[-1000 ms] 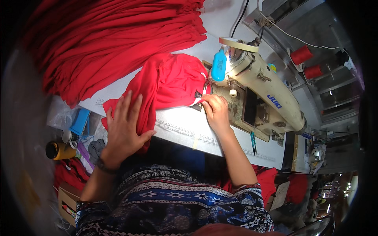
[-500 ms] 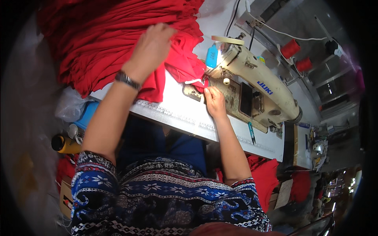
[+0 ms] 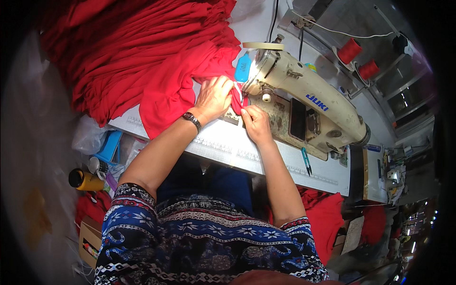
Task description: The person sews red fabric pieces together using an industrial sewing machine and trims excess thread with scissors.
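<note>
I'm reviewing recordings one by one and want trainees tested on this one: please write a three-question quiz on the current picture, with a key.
1. True or false: the teal snips lie on the white tabletop, outside both hands.

2. Where is the dark wristband?
A) On the left wrist
B) On the right wrist
C) On the tabletop

3. Fill in the colour: the left hand and the right hand are both at ____ fabric, near the needle end of the sewing machine.

Key: 1. True; 2. A; 3. red
</note>
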Demonstrator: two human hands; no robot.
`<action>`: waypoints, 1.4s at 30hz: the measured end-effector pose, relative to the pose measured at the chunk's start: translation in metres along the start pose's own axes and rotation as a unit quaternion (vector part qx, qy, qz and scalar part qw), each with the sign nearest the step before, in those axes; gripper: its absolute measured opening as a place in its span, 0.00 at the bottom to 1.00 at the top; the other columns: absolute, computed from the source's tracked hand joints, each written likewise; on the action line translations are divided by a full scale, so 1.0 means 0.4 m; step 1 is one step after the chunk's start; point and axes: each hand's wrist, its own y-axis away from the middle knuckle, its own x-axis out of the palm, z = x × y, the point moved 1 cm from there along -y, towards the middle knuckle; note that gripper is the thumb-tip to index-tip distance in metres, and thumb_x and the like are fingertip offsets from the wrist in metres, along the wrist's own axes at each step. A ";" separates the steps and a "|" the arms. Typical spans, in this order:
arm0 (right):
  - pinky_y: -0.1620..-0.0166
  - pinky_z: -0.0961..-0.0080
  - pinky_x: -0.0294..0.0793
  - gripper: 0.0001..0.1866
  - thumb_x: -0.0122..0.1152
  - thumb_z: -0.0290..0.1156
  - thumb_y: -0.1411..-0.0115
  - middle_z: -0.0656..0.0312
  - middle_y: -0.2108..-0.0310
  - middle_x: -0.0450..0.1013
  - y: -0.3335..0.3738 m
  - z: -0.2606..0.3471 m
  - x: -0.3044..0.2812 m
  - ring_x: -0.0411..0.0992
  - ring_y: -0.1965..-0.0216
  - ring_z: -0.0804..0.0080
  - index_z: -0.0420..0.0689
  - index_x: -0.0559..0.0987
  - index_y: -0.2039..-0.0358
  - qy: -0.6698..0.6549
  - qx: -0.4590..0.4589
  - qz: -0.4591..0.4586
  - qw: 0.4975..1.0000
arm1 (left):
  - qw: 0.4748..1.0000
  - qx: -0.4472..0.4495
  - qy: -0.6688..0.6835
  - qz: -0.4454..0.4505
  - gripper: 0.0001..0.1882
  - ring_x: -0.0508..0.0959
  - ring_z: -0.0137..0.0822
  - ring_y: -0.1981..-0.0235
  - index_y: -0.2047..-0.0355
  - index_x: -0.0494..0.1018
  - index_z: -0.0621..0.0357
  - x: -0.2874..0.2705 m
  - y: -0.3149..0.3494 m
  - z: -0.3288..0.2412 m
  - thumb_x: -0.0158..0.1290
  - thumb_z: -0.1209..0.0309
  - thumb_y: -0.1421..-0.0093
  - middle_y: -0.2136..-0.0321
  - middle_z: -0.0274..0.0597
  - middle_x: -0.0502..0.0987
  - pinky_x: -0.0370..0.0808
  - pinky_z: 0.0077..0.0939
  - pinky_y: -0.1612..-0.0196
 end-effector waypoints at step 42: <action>0.42 0.57 0.65 0.07 0.63 0.32 0.44 0.67 0.62 0.78 0.023 0.025 -0.003 0.75 0.54 0.66 0.50 0.82 0.64 0.046 -0.111 -0.011 0.993 | 0.944 0.118 0.007 0.309 0.10 0.82 0.48 0.72 0.69 0.72 0.59 -0.087 0.036 -0.123 0.54 0.65 0.37 0.74 0.50 0.80 0.77 0.44 0.69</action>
